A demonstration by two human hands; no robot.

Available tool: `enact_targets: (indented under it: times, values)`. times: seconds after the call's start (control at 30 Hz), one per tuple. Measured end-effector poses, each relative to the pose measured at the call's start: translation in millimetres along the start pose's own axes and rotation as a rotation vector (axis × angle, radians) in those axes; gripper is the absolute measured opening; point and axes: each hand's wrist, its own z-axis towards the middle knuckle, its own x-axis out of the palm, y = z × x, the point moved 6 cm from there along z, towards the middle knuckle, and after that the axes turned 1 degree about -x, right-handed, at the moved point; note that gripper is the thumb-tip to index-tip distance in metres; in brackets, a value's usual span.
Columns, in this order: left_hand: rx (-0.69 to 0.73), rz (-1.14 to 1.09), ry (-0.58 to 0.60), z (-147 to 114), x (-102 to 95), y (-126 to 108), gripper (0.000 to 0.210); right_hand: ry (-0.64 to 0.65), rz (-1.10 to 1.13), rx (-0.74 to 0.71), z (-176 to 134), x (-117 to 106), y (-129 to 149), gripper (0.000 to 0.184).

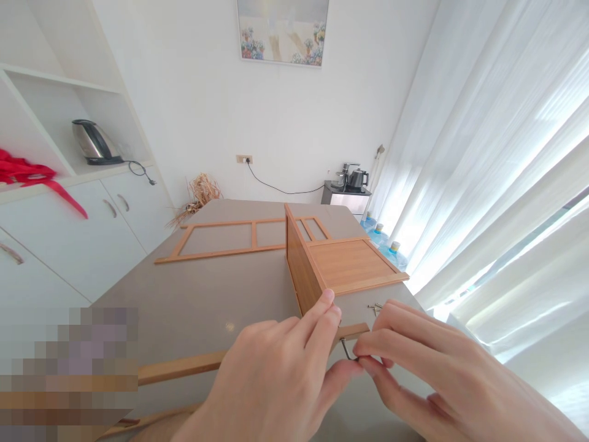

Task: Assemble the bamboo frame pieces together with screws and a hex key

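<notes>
My right hand (423, 356) pinches the short end of a metal hex key (347, 350) between thumb and fingertips. The key's long arm reaches up to a wooden rail (353, 332). My left hand (280, 368) grips the near end of an upright wooden panel (304, 264), its fingers lying along the panel's edge. The left thumb extends to the bend of the hex key, close to the right fingertips. Where the key meets the wood is too small to make out. Several screws (375, 307) lie on the table beyond my right hand.
On the grey table (211, 307) lie an open wooden frame (221, 250) and a flat framed panel (354, 264). A wooden bar (184, 367) is at the left front. Water bottles (394, 255) stand by the curtain. A pixelated patch covers the lower left.
</notes>
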Motion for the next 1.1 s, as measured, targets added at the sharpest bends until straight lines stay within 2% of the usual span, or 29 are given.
enact_targets:
  times: [0.27,0.6,0.93,1.1]
  values:
    - [-0.001,0.010,-0.010,-1.6,1.8,0.9,0.043,0.041,0.007,0.031,-2.3,2.5,-3.1,0.020]
    - [0.013,0.022,0.006,-2.6,1.8,-0.4,0.044,0.266,0.031,0.149,-14.8,13.3,-15.7,0.024]
    - [0.008,0.023,-0.008,-3.3,2.4,-0.2,0.047,0.368,0.054,0.188,-21.3,23.9,-22.2,0.029]
    - [0.008,0.030,-0.004,-2.9,1.3,-1.5,0.045,0.369,0.064,0.190,-21.8,23.3,-23.9,0.026]
